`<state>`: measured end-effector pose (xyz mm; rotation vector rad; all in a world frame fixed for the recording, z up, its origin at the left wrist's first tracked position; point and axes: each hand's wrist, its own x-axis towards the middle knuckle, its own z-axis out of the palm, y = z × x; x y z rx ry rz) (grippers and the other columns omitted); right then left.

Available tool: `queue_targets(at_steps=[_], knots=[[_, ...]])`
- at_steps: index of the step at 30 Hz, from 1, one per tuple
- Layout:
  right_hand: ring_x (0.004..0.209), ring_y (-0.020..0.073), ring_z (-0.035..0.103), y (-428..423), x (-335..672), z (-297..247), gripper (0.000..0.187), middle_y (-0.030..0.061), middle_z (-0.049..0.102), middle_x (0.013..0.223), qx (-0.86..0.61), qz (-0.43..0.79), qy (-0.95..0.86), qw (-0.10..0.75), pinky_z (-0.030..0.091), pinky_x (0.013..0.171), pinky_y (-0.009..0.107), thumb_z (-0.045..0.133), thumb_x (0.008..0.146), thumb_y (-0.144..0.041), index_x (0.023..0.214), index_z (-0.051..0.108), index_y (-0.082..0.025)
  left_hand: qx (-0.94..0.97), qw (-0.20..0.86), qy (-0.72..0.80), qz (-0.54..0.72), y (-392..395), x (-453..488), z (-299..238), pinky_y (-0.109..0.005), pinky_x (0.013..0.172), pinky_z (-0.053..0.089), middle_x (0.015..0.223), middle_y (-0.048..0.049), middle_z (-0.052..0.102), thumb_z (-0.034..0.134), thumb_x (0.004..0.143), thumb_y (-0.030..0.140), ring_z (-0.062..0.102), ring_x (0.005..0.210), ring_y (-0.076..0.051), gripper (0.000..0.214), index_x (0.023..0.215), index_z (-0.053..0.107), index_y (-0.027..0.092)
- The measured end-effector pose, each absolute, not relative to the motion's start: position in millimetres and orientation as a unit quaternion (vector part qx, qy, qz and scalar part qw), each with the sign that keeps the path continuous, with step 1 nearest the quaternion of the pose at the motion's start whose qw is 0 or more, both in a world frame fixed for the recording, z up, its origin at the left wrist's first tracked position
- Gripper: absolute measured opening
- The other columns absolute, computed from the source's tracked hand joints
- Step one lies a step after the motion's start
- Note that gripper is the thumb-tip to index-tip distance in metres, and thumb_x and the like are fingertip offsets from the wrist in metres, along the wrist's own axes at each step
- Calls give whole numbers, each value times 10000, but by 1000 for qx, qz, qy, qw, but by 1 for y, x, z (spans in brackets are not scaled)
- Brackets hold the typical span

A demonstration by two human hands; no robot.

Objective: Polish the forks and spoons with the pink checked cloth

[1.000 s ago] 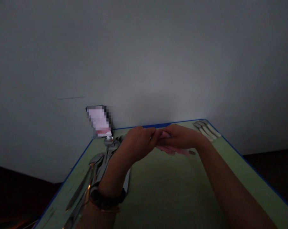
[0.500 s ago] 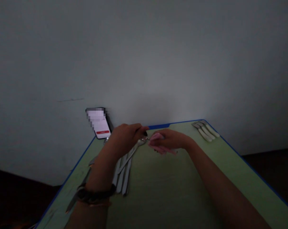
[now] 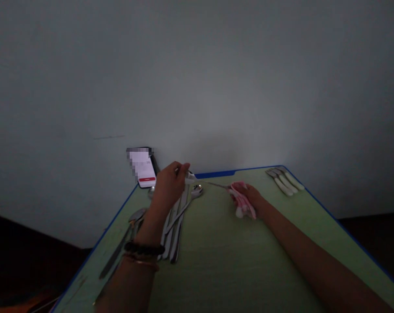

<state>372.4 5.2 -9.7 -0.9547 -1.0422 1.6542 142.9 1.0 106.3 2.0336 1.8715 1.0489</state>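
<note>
My left hand [image 3: 170, 184] is closed on the bowl end of a metal spoon [image 3: 216, 185], whose thin handle stretches rightward above the table. My right hand [image 3: 254, 198] is closed round a pink cloth [image 3: 244, 202], and the far end of the handle runs into its folds. Below my left hand, another spoon [image 3: 197, 191] lies slantwise across several pieces of metal cutlery [image 3: 175, 243], their far ends partly covered by my hand. More spoons [image 3: 138, 214] lie left of my left forearm, partly hidden by it.
Three forks with pale handles [image 3: 284, 184] lie side by side at the table's far right corner. A lit phone [image 3: 146, 169] leans on the wall at the far left corner. The green table [image 3: 236, 269] has a blue edge and meets the wall [image 3: 216, 87] behind.
My right hand has drawn the cloth rightward and toward me, away from my left hand. A length of spoon handle now shows between the hands. The view has shifted slightly.
</note>
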Motion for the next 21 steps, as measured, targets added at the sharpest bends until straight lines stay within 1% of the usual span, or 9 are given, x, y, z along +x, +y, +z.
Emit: queue_targets(at_steps=[3,7,8,9,11,13,17,19,21], knots=[[451,102,548,7,369,-8,352,14,632,600,-424,615,-366,555,437,410,207,658,684,-487,807,618,-160,697,178,618,318,-6,147,96,-226,452,347,418,25,525,387,865,435,512,390,-142,365,701,574,168],[375,98,488,7,365,-6,419,4,597,545,-442,553,-356,610,394,344,220,620,683,-563,791,601,-158,711,297,582,259,-30,150,76,-194,379,326,415,12,530,338,874,479,453,333,-102,477,619,573,151],[364,94,475,7,364,-6,430,2,589,538,-438,551,-359,613,391,342,222,610,685,-576,779,593,-157,687,400,559,236,-38,152,68,-185,353,299,460,2,560,338,870,491,435,328,-91,472,679,590,141],[366,91,472,7,364,-6,434,2,586,543,-429,553,-359,617,393,348,223,606,686,-583,771,584,-158,656,493,527,222,-46,155,60,-175,340,282,539,-7,600,338,872,485,438,343,-84,442,791,602,140],[414,92,500,8,364,-6,428,1,590,583,-398,566,-351,630,411,386,222,611,682,-584,765,567,-167,609,594,487,196,-62,165,42,-166,327,285,583,8,592,343,874,475,440,358,-80,393,890,576,160],[499,98,541,11,365,-6,423,0,593,632,-358,587,-330,647,436,446,220,607,682,-592,733,552,-176,600,614,468,210,-74,179,25,-163,311,284,593,32,567,347,875,471,433,360,-79,341,914,537,190],[653,109,583,18,368,-7,381,0,592,675,-294,616,-259,683,478,588,226,590,728,-554,662,543,-182,608,576,481,257,-81,202,11,-169,316,307,579,47,526,351,882,421,456,379,-91,267,925,503,206],[726,117,600,20,370,-6,322,-8,608,717,-269,629,-220,696,492,652,238,598,745,-516,701,559,-200,614,558,488,273,-80,205,12,-173,308,301,577,49,518,351,885,395,447,368,-93,247,935,497,203],[779,125,610,21,373,-5,276,-12,638,809,-256,648,-197,690,502,692,259,595,757,-500,763,576,-225,620,539,493,286,-79,204,14,-176,315,306,577,49,513,351,891,387,443,367,-92,241,939,498,202]])
